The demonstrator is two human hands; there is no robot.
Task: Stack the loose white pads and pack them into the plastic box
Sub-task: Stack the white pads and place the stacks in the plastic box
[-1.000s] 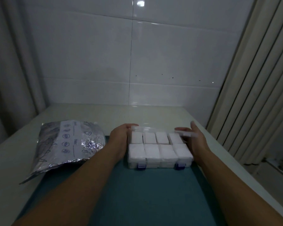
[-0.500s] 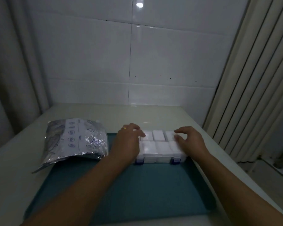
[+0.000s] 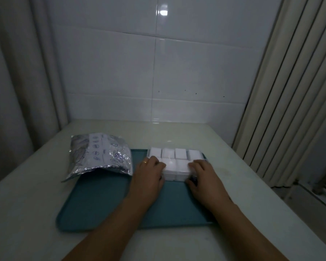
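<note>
now both hands — left hand point(image 3: 149, 171), right hand point(image 3: 203, 174) — grip curled, pinching plastic box point(image 3: 176, 166) front corners

A single head-worn, wide-angle view looked forward and down from close above the person's forearms, across a teal tray point(image 3: 94, 208) on a pale table point(image 3: 23, 213), toward a tiled wall point(image 3: 196, 72).

The box point(image 3: 177, 166) sits at the mat's point(image 3: 105, 200) far right corner; the bag point(image 3: 100, 157) overlaps its far left corner, mostly on the table point(image 3: 26, 213).
</note>
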